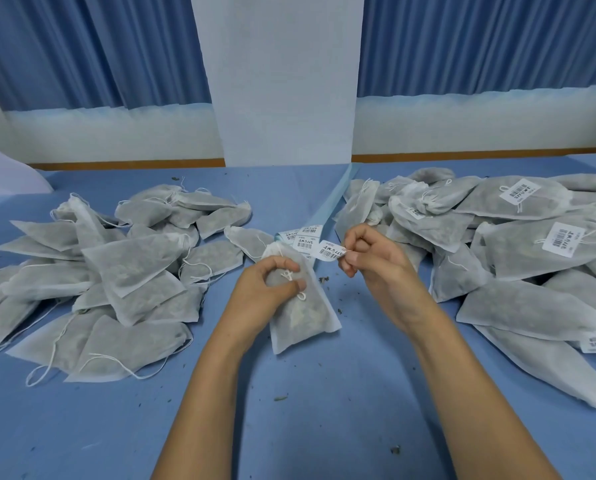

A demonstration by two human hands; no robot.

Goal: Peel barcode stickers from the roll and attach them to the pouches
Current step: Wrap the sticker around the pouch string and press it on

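Our left hand (pixel 272 282) grips the white mesh pouch (pixel 303 317), lengthwise away from us; right hand (pixel 369 254) pinches the white barcode sticker (pixel 329 251) just beside its top.

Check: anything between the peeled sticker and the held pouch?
Nothing visible between the barcode sticker in the right hand and the pouch. The left hand and drawstring cover its upper face; the lower face is bare.

Both bare forearms reach forward; left hand (pixel 267 287) curls round a pouch (pixel 303 323), right hand (pixel 372 258) pinches a sticker (pixel 327 251)
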